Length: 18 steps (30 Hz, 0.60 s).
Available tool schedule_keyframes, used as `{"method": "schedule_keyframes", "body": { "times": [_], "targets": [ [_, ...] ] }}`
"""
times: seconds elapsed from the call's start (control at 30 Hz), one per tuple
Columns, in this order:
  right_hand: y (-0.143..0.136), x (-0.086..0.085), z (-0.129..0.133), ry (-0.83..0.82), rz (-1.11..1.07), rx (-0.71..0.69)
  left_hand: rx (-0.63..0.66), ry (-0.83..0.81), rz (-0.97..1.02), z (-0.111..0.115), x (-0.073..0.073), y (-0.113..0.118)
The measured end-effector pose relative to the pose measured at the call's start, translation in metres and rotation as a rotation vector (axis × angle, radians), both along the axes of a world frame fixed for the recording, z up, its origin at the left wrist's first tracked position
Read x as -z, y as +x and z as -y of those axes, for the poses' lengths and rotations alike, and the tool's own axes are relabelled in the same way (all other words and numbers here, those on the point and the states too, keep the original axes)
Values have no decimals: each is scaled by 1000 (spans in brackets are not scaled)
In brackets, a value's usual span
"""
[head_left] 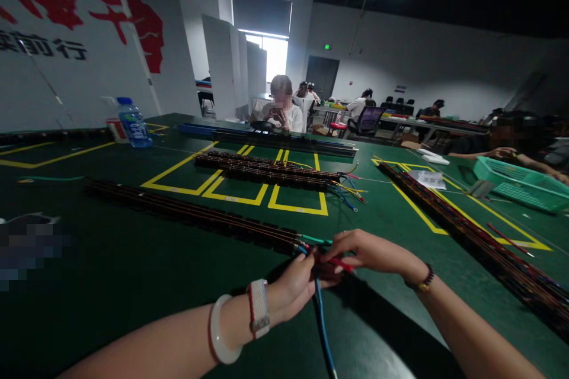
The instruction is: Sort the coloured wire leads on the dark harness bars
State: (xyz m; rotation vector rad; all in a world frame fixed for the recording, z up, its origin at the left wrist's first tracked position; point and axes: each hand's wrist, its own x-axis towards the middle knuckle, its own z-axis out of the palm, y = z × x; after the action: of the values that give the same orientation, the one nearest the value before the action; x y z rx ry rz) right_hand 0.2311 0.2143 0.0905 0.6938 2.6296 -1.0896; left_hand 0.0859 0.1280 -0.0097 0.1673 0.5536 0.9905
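Observation:
A long dark cable chain (200, 217) with brown wires along it lies across the green table. Both hands meet at its right end, where loose wires come out. My left hand (297, 284) is closed around the wire ends, a blue wire (320, 320) trailing down from it toward the table's near side. Fingers of my right hand (367, 250) pinch a red wire (341, 264) just beside the left fingers. A green wire (316, 240) sticks out behind them. The exact contact between fingertips and wires is partly hidden.
Several more wired chains (267, 170) lie inside yellow tape outlines. Another long chain (471, 237) runs down the right side. A water bottle (134, 124) stands at left; a green basket (524, 185) sits at right, near another person's hands. A person sits across the table.

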Motion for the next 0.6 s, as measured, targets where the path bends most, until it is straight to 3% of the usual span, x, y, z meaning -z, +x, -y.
{"method": "schedule_keyframes", "body": {
  "times": [0.13, 0.23, 0.37, 0.6],
  "targets": [
    [4, 14, -11, 64, -103, 57, -125, -18, -65, 9, -2, 4],
    [-4, 18, -15, 128, -112, 117, -86, -10, -172, 11, -5, 5],
    [-36, 19, -21, 278, -24, 206, -40, 6, -196, 7, -6, 3],
    [-100, 24, -16, 401, 180, 135, -58, -46, -160, 5, -6, 1]
  ]
}}
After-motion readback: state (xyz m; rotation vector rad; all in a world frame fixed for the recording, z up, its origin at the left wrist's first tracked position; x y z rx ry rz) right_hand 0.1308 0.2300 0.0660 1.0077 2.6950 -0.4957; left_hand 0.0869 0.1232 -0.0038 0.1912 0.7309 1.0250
